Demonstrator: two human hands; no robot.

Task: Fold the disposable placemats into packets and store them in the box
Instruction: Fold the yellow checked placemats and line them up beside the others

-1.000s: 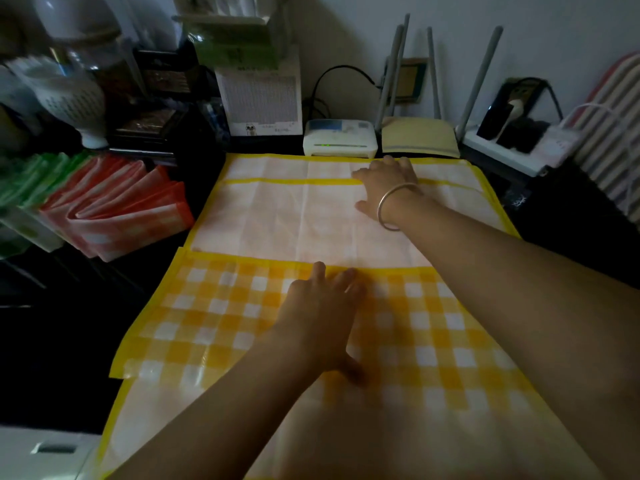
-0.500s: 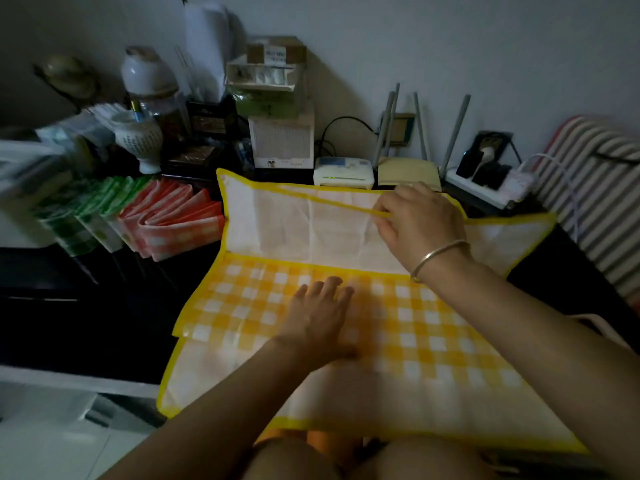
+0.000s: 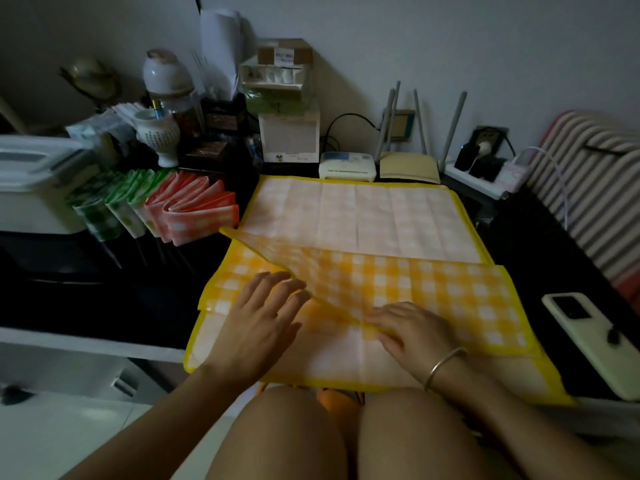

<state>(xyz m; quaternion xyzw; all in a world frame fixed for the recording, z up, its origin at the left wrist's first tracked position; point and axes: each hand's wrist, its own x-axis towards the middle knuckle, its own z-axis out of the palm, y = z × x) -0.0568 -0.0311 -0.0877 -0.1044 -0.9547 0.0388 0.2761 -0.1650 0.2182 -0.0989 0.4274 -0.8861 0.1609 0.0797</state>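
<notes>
A yellow checked placemat [image 3: 433, 292] lies spread on the dark table, its pale underside [image 3: 363, 216] showing at the far half. One layer is drawn diagonally toward me. My left hand [image 3: 256, 317] rests flat with spread fingers on the mat's near left part. My right hand [image 3: 412, 329], with a bangle on the wrist, pinches the yellow border of the drawn-over layer near the mat's middle. Folded red-checked packets [image 3: 197, 211] and green-checked packets [image 3: 110, 206] lean in a row at the left, beside a white box [image 3: 31, 199].
A pale phone [image 3: 595, 341] lies at the table's right edge. Two routers [image 3: 408, 166], a power strip [image 3: 485, 171], stacked boxes [image 3: 287, 133] and jars [image 3: 162, 140] crowd the back by the wall. A striped cushion [image 3: 595, 188] is at the right. My knees are below the table's near edge.
My right hand has pulled the mat's far edge from the back toward me, folding a layer over diagonally. My left hand stayed pressed on the mat. The camera has tilted down and drawn back.
</notes>
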